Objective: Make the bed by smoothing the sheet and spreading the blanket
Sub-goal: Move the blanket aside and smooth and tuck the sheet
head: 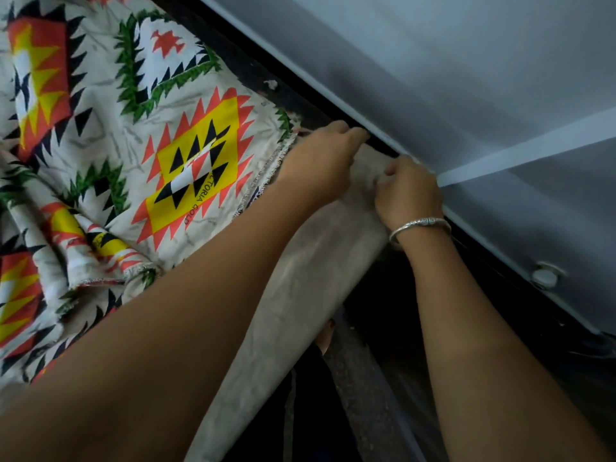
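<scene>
A patterned sheet (140, 135) with orange, yellow, green and black geometric shapes covers the bed at the left, wrinkled and bunched near the lower left. Beneath it a plain beige mattress edge (310, 295) runs diagonally down the middle. My left hand (320, 158) has its fingers curled over the bed's far corner, at the sheet's frayed edge. My right hand (410, 191), with a silver bangle on the wrist, pinches the beige fabric at the same corner. The two hands are close together, a small gap between them.
A dark bed frame (253, 71) runs diagonally along the corner against a pale grey wall (466, 78). A small white fitting (545, 276) sticks out low on the wall. Dark floor and a foot (326, 335) show below, between the arms.
</scene>
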{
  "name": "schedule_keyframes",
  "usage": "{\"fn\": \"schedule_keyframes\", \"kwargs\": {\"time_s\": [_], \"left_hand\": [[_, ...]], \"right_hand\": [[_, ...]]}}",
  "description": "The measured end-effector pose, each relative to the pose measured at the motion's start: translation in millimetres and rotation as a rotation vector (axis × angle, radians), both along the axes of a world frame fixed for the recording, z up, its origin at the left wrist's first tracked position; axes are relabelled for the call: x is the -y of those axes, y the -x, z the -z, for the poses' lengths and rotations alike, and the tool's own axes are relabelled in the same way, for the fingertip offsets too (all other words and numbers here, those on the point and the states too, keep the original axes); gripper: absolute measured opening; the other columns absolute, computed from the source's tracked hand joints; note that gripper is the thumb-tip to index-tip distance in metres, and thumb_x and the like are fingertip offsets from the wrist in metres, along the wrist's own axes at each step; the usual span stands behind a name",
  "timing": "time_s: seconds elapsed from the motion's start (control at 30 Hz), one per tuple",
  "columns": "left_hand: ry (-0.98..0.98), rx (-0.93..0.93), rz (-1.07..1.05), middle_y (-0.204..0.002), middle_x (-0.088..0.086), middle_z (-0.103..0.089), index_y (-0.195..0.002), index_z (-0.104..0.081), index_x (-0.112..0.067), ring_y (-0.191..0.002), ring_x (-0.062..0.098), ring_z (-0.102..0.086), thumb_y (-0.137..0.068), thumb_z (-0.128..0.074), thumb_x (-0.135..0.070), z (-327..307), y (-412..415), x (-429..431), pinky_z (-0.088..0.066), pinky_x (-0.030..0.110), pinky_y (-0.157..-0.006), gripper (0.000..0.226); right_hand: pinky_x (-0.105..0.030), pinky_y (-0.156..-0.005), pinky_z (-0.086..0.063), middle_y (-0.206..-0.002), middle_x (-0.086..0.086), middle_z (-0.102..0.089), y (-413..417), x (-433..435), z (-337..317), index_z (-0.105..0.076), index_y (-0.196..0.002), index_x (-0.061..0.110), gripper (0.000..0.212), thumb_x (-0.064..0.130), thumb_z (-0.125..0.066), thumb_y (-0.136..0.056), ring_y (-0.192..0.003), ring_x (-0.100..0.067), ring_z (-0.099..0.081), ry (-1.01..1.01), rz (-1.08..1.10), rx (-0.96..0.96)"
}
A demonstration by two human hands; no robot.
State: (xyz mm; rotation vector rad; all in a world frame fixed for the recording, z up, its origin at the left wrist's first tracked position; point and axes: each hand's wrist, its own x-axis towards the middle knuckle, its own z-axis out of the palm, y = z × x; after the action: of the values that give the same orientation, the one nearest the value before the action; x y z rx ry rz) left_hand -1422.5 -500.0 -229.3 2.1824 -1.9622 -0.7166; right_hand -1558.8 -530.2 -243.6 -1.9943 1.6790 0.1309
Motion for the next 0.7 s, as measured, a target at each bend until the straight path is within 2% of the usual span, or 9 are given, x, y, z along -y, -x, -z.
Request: {"fn": "schedule_keyframes", "kwargs": {"time_s": [0.03,0.1,0.17,0.3,0.37,0.43,0.5,0.6,0.7], "left_hand": [[0.016,0.100,-0.025,-0.118,0.011,-0.053,-0.128,-0.051,-0.016,-0.107,0.033,-0.053,-0.088,-0.049,-0.013,-1,-4,-5,-0.045,0.039,-0.080,0.040],[-0.085,0.209,-0.023,-0.115,0.012,-0.053,-0.119,-0.056,-0.012,-0.106,0.033,-0.054,-0.089,-0.053,-0.019,0,-5,-13,-0.045,0.039,-0.080,0.031],[-0.175,0.172,-0.008,-0.116,0.012,-0.052,-0.115,-0.057,-0.010,-0.104,0.032,-0.056,-0.089,-0.054,-0.021,0,-1,-16,-0.045,0.038,-0.076,0.029],[-0.137,0.108,-0.031,-0.111,0.010,-0.055,-0.104,-0.061,-0.009,-0.101,0.031,-0.058,-0.087,-0.053,-0.017,-3,11,-3,-0.043,0.036,-0.069,0.021],[-0.099,0.071,-0.017,-0.110,0.011,-0.054,-0.104,-0.061,-0.006,-0.102,0.032,-0.056,-0.089,-0.049,-0.014,-3,17,6,-0.037,0.034,-0.066,0.020],[-0.091,-0.010,0.006,-0.111,0.011,-0.052,-0.105,-0.059,-0.007,-0.100,0.031,-0.056,-0.091,-0.048,-0.015,-10,24,9,-0.033,0.032,-0.065,0.020],[-0.087,-0.027,0.001,-0.109,0.010,-0.053,-0.103,-0.058,-0.008,-0.100,0.029,-0.057,-0.090,-0.047,-0.015,-16,24,9,-0.034,0.031,-0.064,0.018],[-0.018,0.023,-0.128,-0.103,0.012,-0.057,-0.097,-0.060,-0.006,-0.096,0.032,-0.057,-0.089,-0.047,-0.020,-26,1,2,-0.034,0.033,-0.064,0.020],[0.090,0.025,-0.236,-0.091,0.019,-0.058,-0.088,-0.062,-0.002,-0.087,0.040,-0.057,-0.082,-0.051,-0.021,-33,-35,-7,-0.040,0.039,-0.065,0.023]], "right_hand": [[-0.038,-0.092,-0.042,-0.117,-0.020,-0.060,-4,-3,-2,-0.058,-0.115,0.008,0.033,0.026,-0.055,-0.088,-0.110,-0.036,-0.054,-0.018,-0.068,0.030],[-0.037,-0.085,-0.045,-0.110,-0.018,-0.063,-11,-11,-3,-0.062,-0.107,0.011,0.029,0.033,-0.054,-0.090,-0.103,-0.037,-0.058,-0.103,-0.208,-0.016],[-0.036,-0.077,-0.046,-0.106,-0.018,-0.064,-15,-15,0,-0.063,-0.100,0.013,0.021,0.028,-0.053,-0.090,-0.100,-0.038,-0.059,-0.155,-0.277,-0.091],[-0.034,-0.072,-0.044,-0.105,-0.017,-0.064,-12,-5,-2,-0.062,-0.099,0.010,0.018,0.019,-0.049,-0.090,-0.100,-0.037,-0.060,-0.078,-0.247,-0.117],[-0.034,-0.069,-0.039,-0.107,-0.018,-0.063,-6,2,-1,-0.062,-0.100,0.008,0.021,0.019,-0.046,-0.093,-0.101,-0.037,-0.060,0.001,-0.206,-0.154],[-0.036,-0.071,-0.043,-0.108,-0.018,-0.064,-7,2,-4,-0.063,-0.100,0.008,0.025,0.021,-0.043,-0.093,-0.102,-0.038,-0.060,-0.015,-0.171,-0.172],[-0.038,-0.075,-0.046,-0.108,-0.018,-0.064,-14,-1,-8,-0.062,-0.102,0.009,0.026,0.022,-0.043,-0.089,-0.102,-0.039,-0.060,-0.055,-0.196,-0.157],[-0.040,-0.081,-0.045,-0.113,-0.016,-0.059,-33,0,-21,-0.056,-0.111,0.013,0.028,0.027,-0.048,-0.088,-0.107,-0.038,-0.055,-0.085,-0.239,-0.076],[-0.039,-0.077,-0.043,-0.109,-0.019,-0.059,-66,5,-33,-0.054,-0.110,0.010,0.027,0.027,-0.046,-0.090,-0.104,-0.040,-0.056,-0.091,-0.325,0.025]]}}
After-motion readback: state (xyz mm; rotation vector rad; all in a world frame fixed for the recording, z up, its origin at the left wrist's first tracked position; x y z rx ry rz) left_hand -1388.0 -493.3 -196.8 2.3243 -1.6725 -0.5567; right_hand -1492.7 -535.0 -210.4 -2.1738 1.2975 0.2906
